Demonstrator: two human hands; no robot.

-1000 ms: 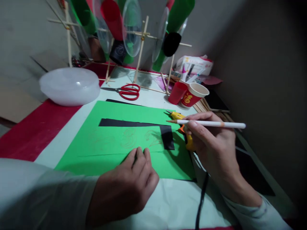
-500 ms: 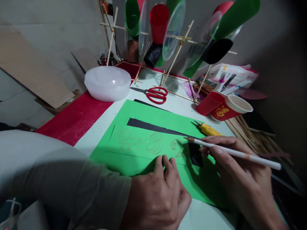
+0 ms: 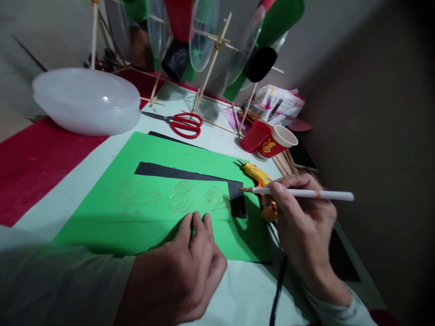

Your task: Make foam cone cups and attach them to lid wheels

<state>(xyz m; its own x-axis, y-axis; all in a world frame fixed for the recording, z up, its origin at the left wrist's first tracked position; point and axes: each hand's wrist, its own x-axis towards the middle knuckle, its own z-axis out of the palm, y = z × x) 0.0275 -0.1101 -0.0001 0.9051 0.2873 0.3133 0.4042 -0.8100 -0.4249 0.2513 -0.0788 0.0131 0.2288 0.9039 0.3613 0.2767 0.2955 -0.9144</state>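
Observation:
In the head view, my right hand (image 3: 306, 222) is closed around a white pencil (image 3: 316, 194) with a brown point. That point hovers over or rests on the black paper (image 3: 238, 206) beside a green strip; I cannot tell which. My left hand (image 3: 190, 258) presses its fingertips, slightly apart, on the lower edge of the green strip (image 3: 166, 190). Faint brown outlines are drawn on this strip, a bird-like shape at left and rounded figures to its right. Beneath lies a larger green sheet (image 3: 102, 240).
Red-handled scissors (image 3: 185, 125) lie behind the sheets. A yellow glue gun (image 3: 256, 173) is by my right hand, its black cord trailing forward. A translucent bowl stack (image 3: 88, 102), paper cup (image 3: 277, 141), red cup (image 3: 255, 136) and stick frame (image 3: 212, 59) with cups stand farther back.
The view has turned right, so everything sits farther left. The pencil has moved from above the drawn strip to the black paper on its right. My left hand stays on the strip.

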